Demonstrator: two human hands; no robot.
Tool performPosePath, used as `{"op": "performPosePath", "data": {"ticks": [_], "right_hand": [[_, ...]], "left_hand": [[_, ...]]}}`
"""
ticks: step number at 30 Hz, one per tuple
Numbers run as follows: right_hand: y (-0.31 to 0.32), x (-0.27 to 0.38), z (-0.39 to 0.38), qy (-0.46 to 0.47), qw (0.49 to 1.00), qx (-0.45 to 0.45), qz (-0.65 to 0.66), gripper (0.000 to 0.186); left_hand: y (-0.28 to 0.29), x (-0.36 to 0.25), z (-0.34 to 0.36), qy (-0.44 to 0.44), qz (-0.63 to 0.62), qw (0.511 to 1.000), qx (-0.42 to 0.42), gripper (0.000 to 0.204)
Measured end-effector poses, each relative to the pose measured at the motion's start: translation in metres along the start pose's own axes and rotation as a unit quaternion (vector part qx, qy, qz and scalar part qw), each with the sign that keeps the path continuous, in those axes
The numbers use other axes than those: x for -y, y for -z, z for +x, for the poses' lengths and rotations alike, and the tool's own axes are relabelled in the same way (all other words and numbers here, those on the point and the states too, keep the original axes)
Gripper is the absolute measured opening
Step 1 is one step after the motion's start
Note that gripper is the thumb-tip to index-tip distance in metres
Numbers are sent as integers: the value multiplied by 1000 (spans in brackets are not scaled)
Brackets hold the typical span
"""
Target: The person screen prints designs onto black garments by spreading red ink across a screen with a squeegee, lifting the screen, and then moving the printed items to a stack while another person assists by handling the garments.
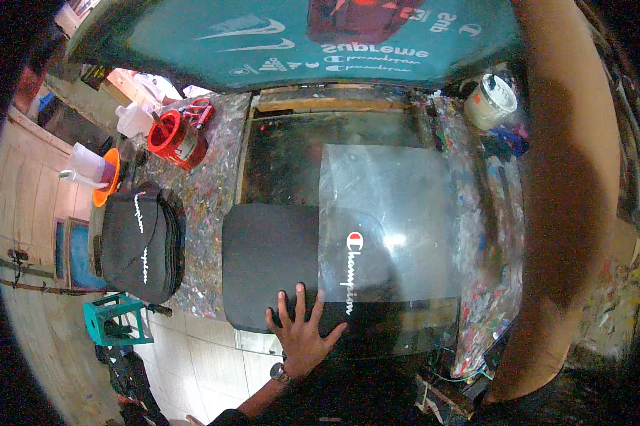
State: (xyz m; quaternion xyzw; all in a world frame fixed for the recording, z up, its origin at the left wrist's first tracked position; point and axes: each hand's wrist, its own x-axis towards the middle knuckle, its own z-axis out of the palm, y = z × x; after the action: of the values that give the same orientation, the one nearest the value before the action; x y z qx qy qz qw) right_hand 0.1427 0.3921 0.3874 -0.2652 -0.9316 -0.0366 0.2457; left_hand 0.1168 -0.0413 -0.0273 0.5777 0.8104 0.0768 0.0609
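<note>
A paint-spattered tabletop (210,220) ran beneath a teal screen (263,53), which the upper edge cut off. The left hand (302,337) was spread wide, palm down, gripping nothing, its fingers on the near part of one black panel (270,248) at the tabletop's middle. One clear film (398,192) covered the panel's right side; whether the index fingertip lay over or under its edge was unclear. The right hand's state could not be told. One black stack (139,248) sat leftward, its layers too tight to count, beyond it one red tub (178,145); one white tub (490,103) stood far right.
</note>
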Motion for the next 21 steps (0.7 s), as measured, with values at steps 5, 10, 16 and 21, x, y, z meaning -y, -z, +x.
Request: {"op": "performPosePath", "data": {"ticks": [5,10,16,21], "right_hand": [[-7,8,4,-5,1000,-12,-14,42],[-1,2,8,-24,995,-39,-93,45],[-41,9,-4,-106,987,-113,-31,45],[-23,60,-47,-141,989,-39,-10,44]], "left_hand": [[0,6,-4,-1,13,1000,-14,80],[-1,6,-3,-19,13,1000,-8,82],[13,-53,41,-103,-62,993,-2,93],[-5,-76,139,-56,-651,738,172,51]]}}
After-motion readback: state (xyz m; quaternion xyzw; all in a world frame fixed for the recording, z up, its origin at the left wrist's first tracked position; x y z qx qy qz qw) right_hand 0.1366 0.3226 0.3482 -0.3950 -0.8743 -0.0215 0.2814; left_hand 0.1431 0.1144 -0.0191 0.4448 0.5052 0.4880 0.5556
